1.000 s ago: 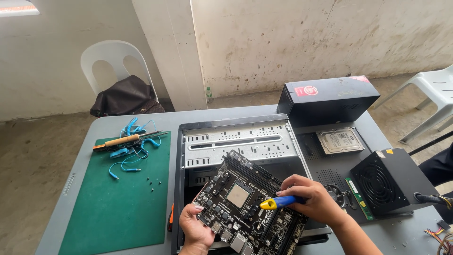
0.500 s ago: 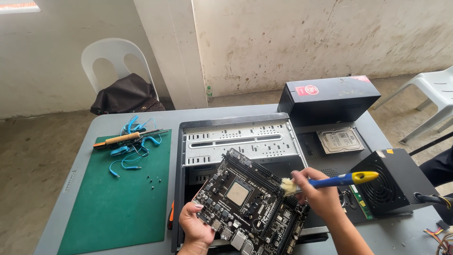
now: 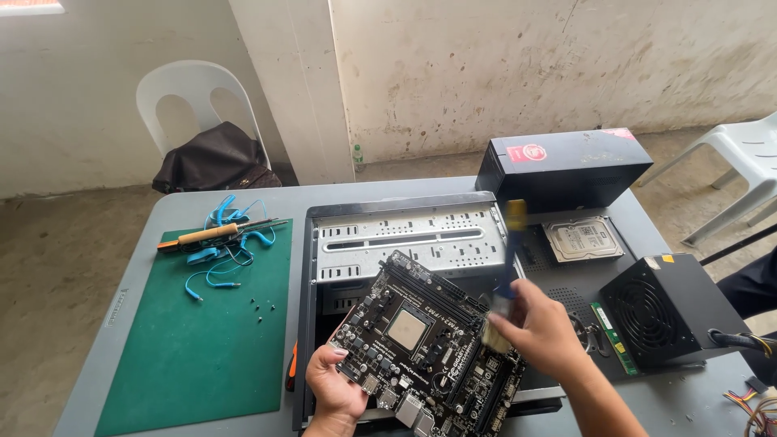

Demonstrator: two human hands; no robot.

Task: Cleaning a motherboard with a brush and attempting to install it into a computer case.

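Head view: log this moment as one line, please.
left hand: holds motherboard by lower edge, tilted over open case | right hand: grips blue-yellow brush, bristles at board | motion: brush blurred

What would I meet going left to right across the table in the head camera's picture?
Green mat → left hand → circuit board → right hand holding a brush → black fan box → loose coloured wires.
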